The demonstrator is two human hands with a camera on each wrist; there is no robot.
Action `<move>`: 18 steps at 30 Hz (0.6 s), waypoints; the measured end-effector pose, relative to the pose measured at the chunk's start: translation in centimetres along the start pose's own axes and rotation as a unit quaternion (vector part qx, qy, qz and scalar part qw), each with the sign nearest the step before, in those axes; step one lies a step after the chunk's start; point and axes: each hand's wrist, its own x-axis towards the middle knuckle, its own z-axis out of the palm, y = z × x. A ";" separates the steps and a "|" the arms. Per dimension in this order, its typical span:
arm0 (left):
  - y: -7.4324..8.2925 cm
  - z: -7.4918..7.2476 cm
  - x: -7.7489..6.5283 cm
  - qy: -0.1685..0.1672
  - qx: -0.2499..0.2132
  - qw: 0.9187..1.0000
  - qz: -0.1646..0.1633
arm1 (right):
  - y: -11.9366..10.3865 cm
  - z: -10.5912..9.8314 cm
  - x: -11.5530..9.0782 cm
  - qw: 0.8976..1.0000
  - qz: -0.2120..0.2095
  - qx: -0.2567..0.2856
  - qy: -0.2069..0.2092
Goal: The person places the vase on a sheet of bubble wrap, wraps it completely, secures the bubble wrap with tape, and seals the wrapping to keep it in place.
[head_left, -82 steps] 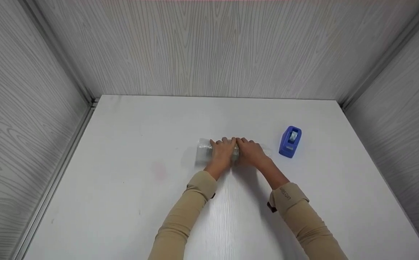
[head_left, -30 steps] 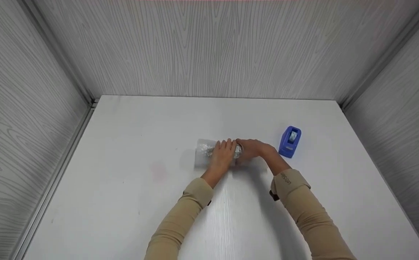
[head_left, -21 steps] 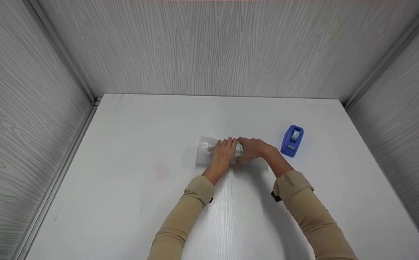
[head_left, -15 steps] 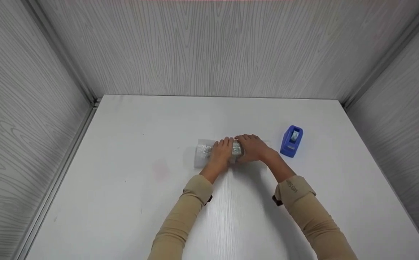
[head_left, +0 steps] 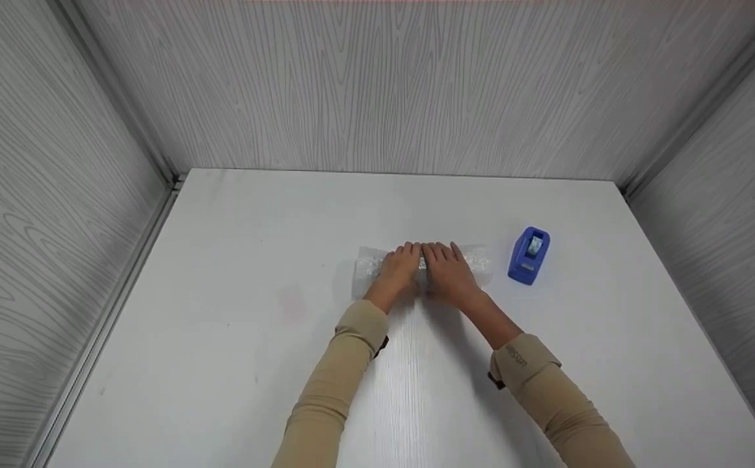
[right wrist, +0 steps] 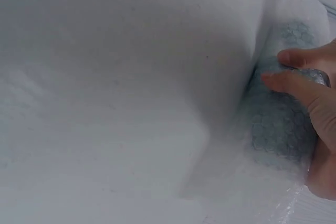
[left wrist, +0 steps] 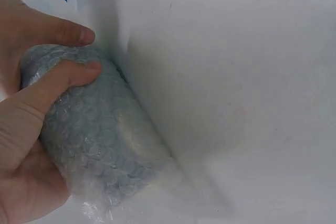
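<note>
A bundle rolled in clear bubble wrap (left wrist: 100, 124) lies crosswise on the white table, its loose wrap ends flattened at both sides. My left hand (head_left: 400, 268) curls over the roll left of its middle, thumb along the near side. Close beside it, my right hand (head_left: 449, 276) grips the right half, fingers over the far side. In the left wrist view both thumbs lie on the bubbled surface, almost meeting. From the right wrist view, the right thumb (right wrist: 286, 83) rests across the roll. What the wrap encloses looks grey-green, and I cannot tell its kind.
A blue tape dispenser (head_left: 529, 255) with a roll of tape stands right of the bundle, a short way off. Grey wood-grain panels (head_left: 377, 84) enclose the white table (head_left: 253, 260) at the back and both sides.
My right hand, earlier turned around the roll's right end, has shifted to lie over the top beside the left hand. The right wrap end now shows more. The dispenser has stayed put.
</note>
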 end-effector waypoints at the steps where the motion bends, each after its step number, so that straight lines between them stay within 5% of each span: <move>1: -0.2 -0.2 0.2 -0.009 -0.008 1.000 0.004 | 0.0 0.1 0.1 1.000 0.001 -0.003 0.002; 8: -1.0 -0.2 0.1 -0.020 -0.017 0.999 0.025 | 0.2 0.3 0.9 1.000 -0.013 -0.016 0.013; 13: 0.1 0.4 -0.2 0.009 0.083 0.996 0.014 | 0.8 0.2 1.0 1.000 -0.004 -0.010 0.006; 18: 1.5 1.1 -0.5 0.011 0.220 0.975 -0.008 | 1.8 0.2 1.2 0.999 -0.006 0.021 -0.034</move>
